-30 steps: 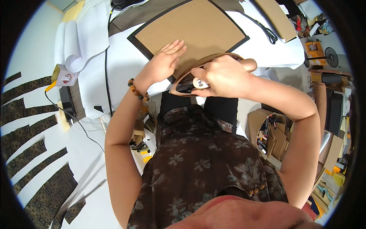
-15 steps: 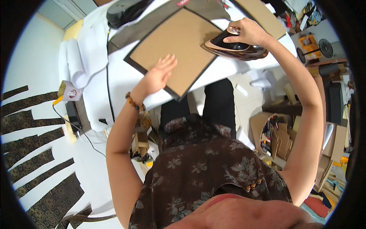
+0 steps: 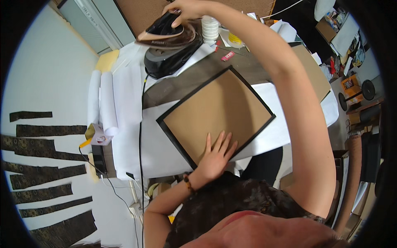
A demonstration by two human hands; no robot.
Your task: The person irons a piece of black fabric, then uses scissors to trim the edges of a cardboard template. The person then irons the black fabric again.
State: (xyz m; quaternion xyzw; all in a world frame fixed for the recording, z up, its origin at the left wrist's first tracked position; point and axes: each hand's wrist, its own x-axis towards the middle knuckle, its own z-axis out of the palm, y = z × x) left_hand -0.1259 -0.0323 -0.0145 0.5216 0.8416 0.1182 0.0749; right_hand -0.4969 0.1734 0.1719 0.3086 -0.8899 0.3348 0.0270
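Note:
My right hand (image 3: 186, 11) is wrapped round the handle of a black and copper steam iron (image 3: 169, 33). The iron is at the far left of the table, over its black base (image 3: 165, 62); whether the two touch I cannot tell. Flat on the near corner of a brown board with black edging (image 3: 211, 111) rests my left hand (image 3: 217, 159), its fingers spread. A beaded bracelet (image 3: 188, 184) circles that wrist. The board lies turned like a diamond on white cloth (image 3: 271, 132), and a shadow falls across its right half.
Rolls of white paper (image 3: 108, 103) lie at the table's left end. A black cord (image 3: 140, 161) runs from the base over the near edge. White spools (image 3: 210, 29) and a small red packet (image 3: 227, 56) stand behind the board. Dark patterned strips (image 3: 49, 130) hang at left.
My right hand has carried the iron from the board's right side to the far left, over the base. My left hand still lies on the board, and the view has shifted.

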